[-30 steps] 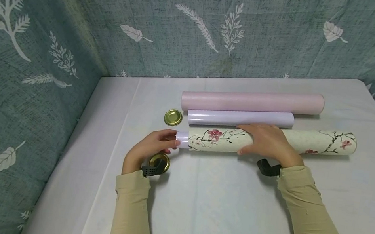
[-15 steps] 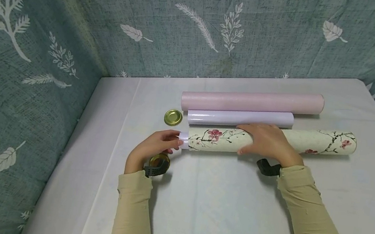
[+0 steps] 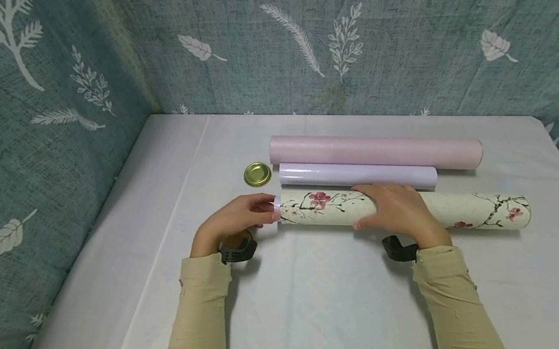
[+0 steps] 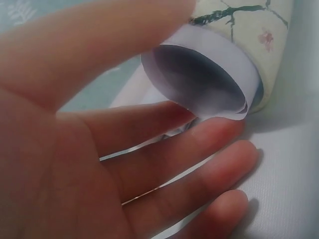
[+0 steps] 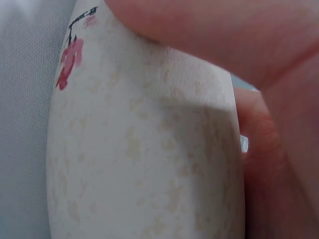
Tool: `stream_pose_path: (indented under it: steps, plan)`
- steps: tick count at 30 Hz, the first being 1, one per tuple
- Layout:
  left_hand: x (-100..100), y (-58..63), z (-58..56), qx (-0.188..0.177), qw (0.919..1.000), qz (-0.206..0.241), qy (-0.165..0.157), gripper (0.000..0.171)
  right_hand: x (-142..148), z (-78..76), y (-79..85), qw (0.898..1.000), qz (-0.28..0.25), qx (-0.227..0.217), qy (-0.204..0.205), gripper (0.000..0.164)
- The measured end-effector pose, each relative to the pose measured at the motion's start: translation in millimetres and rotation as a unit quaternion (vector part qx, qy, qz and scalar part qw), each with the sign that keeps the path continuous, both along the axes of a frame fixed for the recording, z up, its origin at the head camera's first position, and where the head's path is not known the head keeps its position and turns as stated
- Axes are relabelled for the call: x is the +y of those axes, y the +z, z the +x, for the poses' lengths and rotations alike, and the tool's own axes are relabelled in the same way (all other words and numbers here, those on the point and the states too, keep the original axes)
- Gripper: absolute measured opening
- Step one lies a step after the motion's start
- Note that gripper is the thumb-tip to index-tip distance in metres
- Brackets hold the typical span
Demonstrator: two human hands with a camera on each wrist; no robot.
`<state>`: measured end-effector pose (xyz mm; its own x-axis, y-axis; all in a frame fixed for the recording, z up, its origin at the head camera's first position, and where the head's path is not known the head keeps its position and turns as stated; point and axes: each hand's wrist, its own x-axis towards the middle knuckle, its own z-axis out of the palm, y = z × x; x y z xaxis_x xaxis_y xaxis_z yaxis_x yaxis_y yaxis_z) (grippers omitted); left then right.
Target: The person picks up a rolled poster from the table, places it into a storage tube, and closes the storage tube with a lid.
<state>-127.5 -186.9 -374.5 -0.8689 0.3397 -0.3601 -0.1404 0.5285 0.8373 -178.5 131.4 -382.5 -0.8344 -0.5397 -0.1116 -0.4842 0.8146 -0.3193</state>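
Note:
A cream wallpaper roll [image 3: 325, 209] with painted blossom branches lies crosswise on the table. Out of its left end pokes a short rim of a glossy pale lavender paper roll [image 4: 227, 62], hollow inside. My left hand [image 3: 236, 216] holds that rim, thumb above and fingertips at its lower edge. Over the middle of the wallpaper roll, my right hand [image 3: 397, 212] grips it from above, thumb on the near side and fingers on the far side. Most of the inner roll is hidden inside the wallpaper.
Behind lie another lavender roll [image 3: 354, 175] and a longer pink roll [image 3: 374, 152]. A gold jar lid [image 3: 257, 174] rests left of them. A second gold lid [image 3: 237, 239] is mostly hidden by my left wrist. Patterned green cloth [image 3: 297, 52] walls the back and sides.
My left hand has moved right, and the lavender roll has slid further into the wallpaper roll, leaving only a narrow rim out. The right hand and the wallpaper roll stay put.

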Motion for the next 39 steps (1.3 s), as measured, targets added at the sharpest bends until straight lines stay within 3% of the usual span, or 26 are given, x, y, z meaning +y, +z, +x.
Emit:
stream_pose_path:
  steps: [14,21,30,37,39]
  plan:
    - [8.3,-0.1,-1.6,0.007,0.9999,-0.002,0.013,0.057,0.0,0.0,0.8,1.0,0.001,0.002,0.001,0.08]
    - [13.0,5.7,0.2,0.025,0.999,-0.037,0.001,0.056,0.2,0.0,0.9,1.0,-0.001,0.003,-0.002,0.081]
    - [13.7,6.1,2.0,0.039,0.9986,-0.034,-0.01,0.053,-0.6,-0.6,0.5,1.0,-0.001,0.004,0.0,0.082]
    - [13.4,4.1,2.3,0.041,0.9988,-0.016,-0.021,0.05,0.0,-0.7,0.2,1.0,0.0,0.006,0.001,0.082]
    - [10.9,-6.3,-1.1,0.039,0.999,-0.006,-0.018,0.049,0.2,-0.4,0.1,1.0,0.001,0.007,0.0,0.082]
